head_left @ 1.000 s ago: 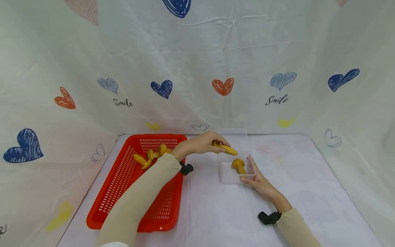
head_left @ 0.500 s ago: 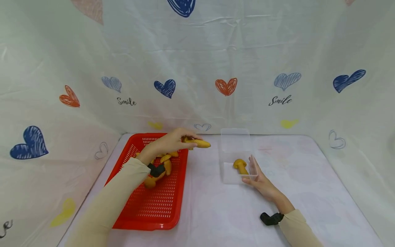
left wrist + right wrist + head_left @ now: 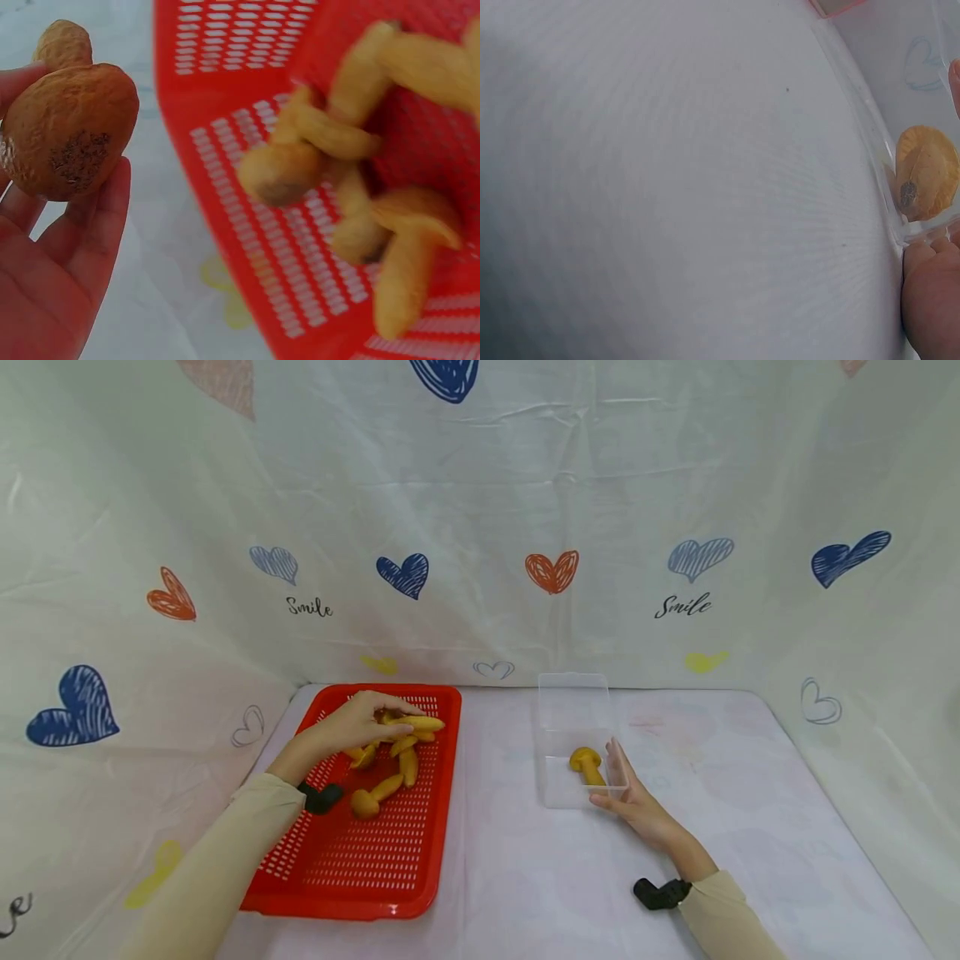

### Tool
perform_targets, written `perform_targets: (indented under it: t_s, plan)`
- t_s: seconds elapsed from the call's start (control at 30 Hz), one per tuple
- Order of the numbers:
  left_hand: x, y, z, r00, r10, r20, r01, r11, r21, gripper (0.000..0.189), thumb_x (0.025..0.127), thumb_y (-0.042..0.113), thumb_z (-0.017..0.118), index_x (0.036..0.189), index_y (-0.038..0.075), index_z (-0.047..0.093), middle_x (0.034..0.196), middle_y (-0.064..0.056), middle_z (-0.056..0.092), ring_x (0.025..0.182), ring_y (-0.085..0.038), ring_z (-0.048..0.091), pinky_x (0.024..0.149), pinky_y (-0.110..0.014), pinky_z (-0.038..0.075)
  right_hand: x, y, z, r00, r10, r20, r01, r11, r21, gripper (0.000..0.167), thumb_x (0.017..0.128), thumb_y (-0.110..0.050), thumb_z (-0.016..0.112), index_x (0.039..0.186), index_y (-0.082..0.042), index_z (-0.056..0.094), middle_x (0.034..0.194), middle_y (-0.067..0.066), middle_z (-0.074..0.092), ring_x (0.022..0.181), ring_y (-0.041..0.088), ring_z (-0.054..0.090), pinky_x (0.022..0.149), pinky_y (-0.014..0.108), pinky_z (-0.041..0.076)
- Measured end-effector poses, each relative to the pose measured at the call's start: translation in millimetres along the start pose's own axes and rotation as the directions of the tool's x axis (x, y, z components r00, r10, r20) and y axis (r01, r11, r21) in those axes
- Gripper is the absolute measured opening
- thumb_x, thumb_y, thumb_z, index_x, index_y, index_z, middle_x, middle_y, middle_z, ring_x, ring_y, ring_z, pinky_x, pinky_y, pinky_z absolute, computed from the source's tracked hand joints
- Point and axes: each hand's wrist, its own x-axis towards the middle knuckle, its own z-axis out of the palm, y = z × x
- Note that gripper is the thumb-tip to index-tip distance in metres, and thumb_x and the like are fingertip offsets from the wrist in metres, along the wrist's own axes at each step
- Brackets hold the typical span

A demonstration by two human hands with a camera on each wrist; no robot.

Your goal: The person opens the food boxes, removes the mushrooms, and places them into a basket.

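In the head view my left hand point(image 3: 360, 727) is over the far part of the red basket point(image 3: 442, 827), pinching a yellow-brown mushroom point(image 3: 426, 723) with its stem pointing right. The left wrist view shows that mushroom's rounded, dark-speckled cap point(image 3: 75, 135) between thumb and fingers. Below it, several loose mushrooms point(image 3: 408, 767) lie in the basket. My right hand point(image 3: 641, 810) rests against the near right corner of a clear plastic box point(image 3: 558, 789), thumb at the front and straight fingers along the right side. One mushroom point(image 3: 585, 763) stands cap up inside that box.
The box's clear lid point(image 3: 573, 700) is folded back behind it. Both things sit on a white-covered table point(image 3: 502, 860). A white curtain printed with hearts point(image 3: 480, 510) hangs at the back and sides.
My left hand has carried its mushroom leftward from above the plastic box to over the red basket. My right hand has stayed at the box.
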Motion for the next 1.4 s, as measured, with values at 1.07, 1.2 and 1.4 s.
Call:
perform_targets:
  t_s: [1.07,1.2,1.4]
  plan:
    - [-37.7,-91.0,15.8,1.000,0.021,0.015,-0.022,0.997,0.073,0.022,0.093,0.007,0.070,0.112,-0.006,0.072,0.103,-0.013,0.073,0.079,-0.012,0.056,0.068,-0.024,0.046,-0.1,1,0,1.000,-0.010,-0.004,0.010,1.000,0.016,0.105,0.095,-0.012,0.069,0.160,-0.028,-0.012,0.165,0.010,-0.015,0.149,0.037,-0.014,0.112,0.067,0.007]
    - [-38.3,-93.7,18.2,1.000,0.024,-0.001,-0.024,0.992,0.122,0.021,0.092,0.008,0.072,0.109,-0.003,0.073,0.101,-0.010,0.072,0.084,-0.015,0.059,0.072,-0.026,0.050,0.2,1,0,1.000,-0.009,-0.006,0.009,1.000,0.013,0.105,0.095,-0.013,0.070,0.160,-0.029,-0.012,0.165,0.009,-0.014,0.149,0.038,-0.013,0.112,0.067,0.008]
    - [-35.6,-93.1,18.5,1.000,0.002,0.006,-0.002,0.995,0.099,0.022,0.094,0.004,0.068,0.112,-0.008,0.070,0.105,-0.017,0.072,0.096,-0.031,0.067,0.080,-0.033,0.056,-0.1,1,-1,1.000,-0.013,-0.001,0.013,1.000,0.010,0.106,0.095,-0.012,0.070,0.160,-0.028,-0.012,0.165,0.010,-0.015,0.148,0.038,-0.013,0.112,0.067,0.011]
